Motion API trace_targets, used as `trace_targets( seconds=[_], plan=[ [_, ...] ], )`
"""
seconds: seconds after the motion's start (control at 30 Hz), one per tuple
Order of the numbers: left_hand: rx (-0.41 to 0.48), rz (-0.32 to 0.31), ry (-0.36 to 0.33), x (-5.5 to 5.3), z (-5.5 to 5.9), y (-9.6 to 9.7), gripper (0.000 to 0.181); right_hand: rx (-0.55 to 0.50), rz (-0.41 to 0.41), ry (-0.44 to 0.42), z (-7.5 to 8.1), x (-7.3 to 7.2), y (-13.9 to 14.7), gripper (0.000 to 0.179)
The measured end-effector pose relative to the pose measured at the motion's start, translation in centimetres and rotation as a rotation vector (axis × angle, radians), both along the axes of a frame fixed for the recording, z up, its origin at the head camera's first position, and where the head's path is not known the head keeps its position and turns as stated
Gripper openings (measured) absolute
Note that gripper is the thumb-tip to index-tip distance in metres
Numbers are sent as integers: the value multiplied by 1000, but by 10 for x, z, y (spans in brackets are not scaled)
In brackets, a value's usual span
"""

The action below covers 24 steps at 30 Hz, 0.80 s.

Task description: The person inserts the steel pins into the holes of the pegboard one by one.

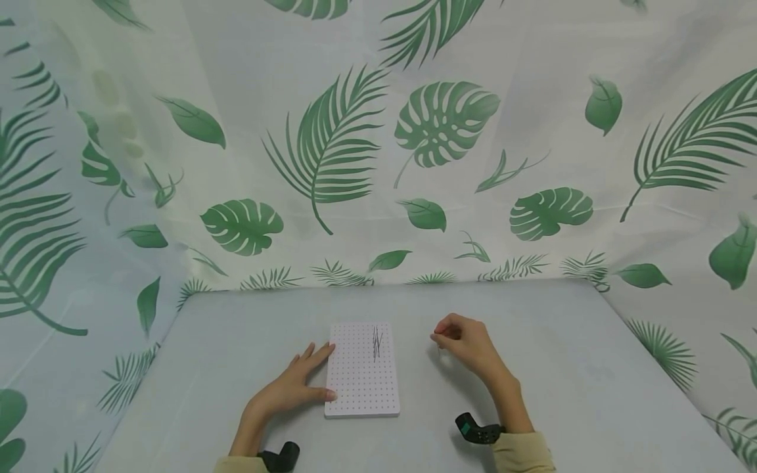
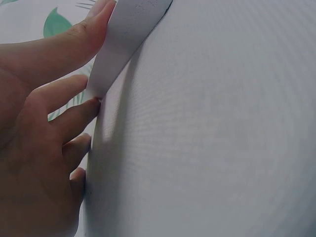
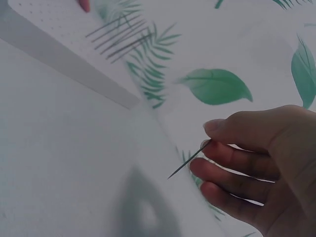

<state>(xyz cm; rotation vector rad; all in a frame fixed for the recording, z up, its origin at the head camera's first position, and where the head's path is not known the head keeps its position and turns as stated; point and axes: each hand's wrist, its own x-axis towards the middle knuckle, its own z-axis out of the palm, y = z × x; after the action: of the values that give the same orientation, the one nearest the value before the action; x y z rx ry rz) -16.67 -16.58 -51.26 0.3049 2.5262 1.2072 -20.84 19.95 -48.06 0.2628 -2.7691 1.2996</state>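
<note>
A white pegboard [image 1: 361, 387] with rows of small holes lies on the table. Several thin dark needles [image 1: 376, 343] stand in its upper right part, some leaning. At the board's left edge is my left hand [image 1: 290, 387], its thumb resting on the top and its straight fingers touching the side. To the right of the board, my right hand [image 1: 470, 345] is raised above the table. Between thumb and index finger it pinches one thin needle [image 3: 190, 160], whose pointed end slants downward; the other end is hidden by the fingertips.
The pale table [image 1: 568, 368] extends around the board on all sides. A white curtain [image 1: 449, 217] printed with green leaves rises behind the table and along both sides. Black wrist devices [image 1: 476, 430] sit on both wrists.
</note>
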Motion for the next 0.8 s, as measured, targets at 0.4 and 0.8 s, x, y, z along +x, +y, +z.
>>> trace_targets(
  seconds=[0.4, 0.8],
  plan=[
    [-1, 0, 12, -1, 0, 0, 97, -80, 106, 49, -4, 2, -21, 11],
    [-8, 13, 0, 1, 0, 2, 97, -67, 149, 91, -6, 5, -39, 8]
  ],
)
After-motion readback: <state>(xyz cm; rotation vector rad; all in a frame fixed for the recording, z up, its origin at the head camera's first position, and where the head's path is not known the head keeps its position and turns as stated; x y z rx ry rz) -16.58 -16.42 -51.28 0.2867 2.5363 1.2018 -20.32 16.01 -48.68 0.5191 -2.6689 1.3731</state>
